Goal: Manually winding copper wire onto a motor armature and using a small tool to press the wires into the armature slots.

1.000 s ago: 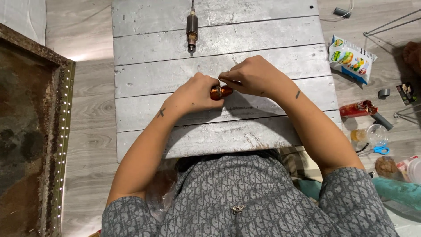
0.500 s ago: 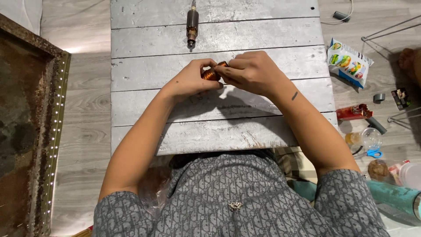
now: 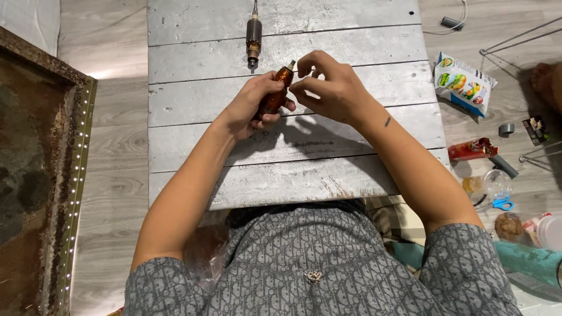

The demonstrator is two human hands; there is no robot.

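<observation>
Head view caught the copper-brown wound motor rotor (image 3: 274, 93) raised just above the grey plank table (image 3: 205, 99): your left hand (image 3: 253, 105) gripped its body, your right hand (image 3: 328, 88) pinched at its tip. Beyond lay a second dark rotor (image 3: 253, 35).

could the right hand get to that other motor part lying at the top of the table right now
Probably yes. The right hand sits near the motor part with bare table between, though its fingers are busy at the copper piece.
</observation>
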